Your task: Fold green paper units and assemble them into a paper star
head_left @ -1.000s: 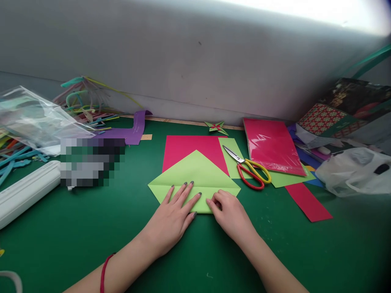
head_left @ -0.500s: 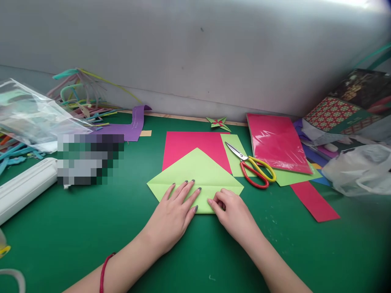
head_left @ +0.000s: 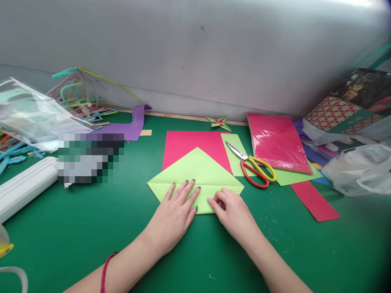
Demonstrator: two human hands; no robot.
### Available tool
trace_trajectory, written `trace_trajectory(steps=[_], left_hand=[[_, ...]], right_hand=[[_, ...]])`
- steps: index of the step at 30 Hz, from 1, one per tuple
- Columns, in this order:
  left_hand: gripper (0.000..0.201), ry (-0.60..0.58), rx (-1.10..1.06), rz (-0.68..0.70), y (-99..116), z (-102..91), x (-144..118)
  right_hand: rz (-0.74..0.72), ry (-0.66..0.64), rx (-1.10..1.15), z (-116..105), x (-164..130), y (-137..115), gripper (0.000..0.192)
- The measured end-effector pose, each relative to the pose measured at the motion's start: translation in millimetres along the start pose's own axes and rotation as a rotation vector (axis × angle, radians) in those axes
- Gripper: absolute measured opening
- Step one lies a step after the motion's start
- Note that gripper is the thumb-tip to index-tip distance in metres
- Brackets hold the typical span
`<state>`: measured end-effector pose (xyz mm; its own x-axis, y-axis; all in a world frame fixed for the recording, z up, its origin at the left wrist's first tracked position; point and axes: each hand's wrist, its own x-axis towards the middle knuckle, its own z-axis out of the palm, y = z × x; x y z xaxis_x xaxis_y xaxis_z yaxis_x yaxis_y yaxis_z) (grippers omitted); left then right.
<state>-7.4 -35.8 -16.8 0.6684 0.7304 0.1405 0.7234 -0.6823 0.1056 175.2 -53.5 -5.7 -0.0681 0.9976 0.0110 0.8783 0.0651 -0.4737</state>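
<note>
Light-green folded paper sheet [head_left: 198, 171] lies flat on green bench [head_left: 91, 228], peaked toward the wall, near edge folded up with a crease across; overlaps a pink paper sheet [head_left: 189, 142]; left hand [head_left: 175, 213] spread flat, pressing it; right hand [head_left: 233, 211] curled, fingertips pinching the folded edge; red-and-yellow-handled scissors [head_left: 255, 167] near, to the right.

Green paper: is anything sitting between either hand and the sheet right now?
No. The left hand lies flat on the green paper and the right hand pinches its lower edge; the scissors lie off to the right.
</note>
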Motion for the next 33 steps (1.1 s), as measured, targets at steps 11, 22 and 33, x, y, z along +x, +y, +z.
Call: trace_trajectory(steps=[11,22,33], left_hand=[[0.045,-0.019,0.022,-0.008,1.8,1.7,1.3],[0.045,-0.041,0.038,-0.021,3.1,1.4,1.8],[0.046,-0.061,0.074,-0.022,3.5,1.9,0.5]], right_hand=[[0.000,0.001,-0.010,1.2,-0.7,-0.4,0.028],[0.002,-0.004,-0.014,1.2,-0.4,0.1,0.027],[0.025,-0.013,-0.041,1.9,-0.3,0.3,0.028]])
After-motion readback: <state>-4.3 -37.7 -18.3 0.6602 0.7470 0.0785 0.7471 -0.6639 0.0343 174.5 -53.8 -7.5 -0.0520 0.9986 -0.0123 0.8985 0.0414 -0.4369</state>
